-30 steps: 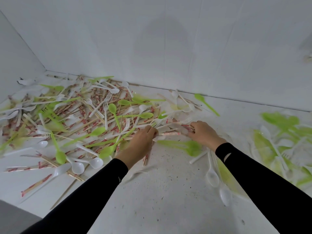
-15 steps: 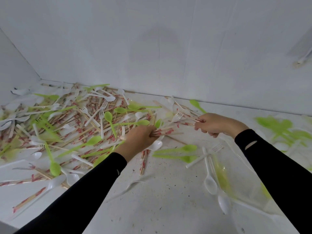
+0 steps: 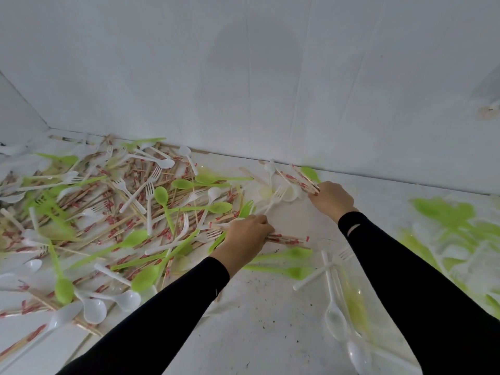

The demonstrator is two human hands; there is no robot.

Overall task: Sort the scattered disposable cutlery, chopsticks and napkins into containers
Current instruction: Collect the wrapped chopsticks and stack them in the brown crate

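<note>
The left hand gripped a bundle of wrapped chopsticks at the right edge of the cutlery pile, their ends jutting away from it. Just beyond that edge, the right hand clasped a second chopstick bunch.

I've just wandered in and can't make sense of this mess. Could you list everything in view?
chopsticks: many, wooden in red-printed wrappers, piled left and centre
green spoons: many, scattered through the pile
white spoons: several, mostly lower left and lower right
white forks: several, mid pile
green forks: at least two, one beside left hand, one far left
blurred cutlery: count unclear, green and white, far right
surface: one, white, speckled
wall: white, behind
left hand: holds a chopstick bundle
right hand: grips chopsticks near the wall
sleeves: two, black
</note>
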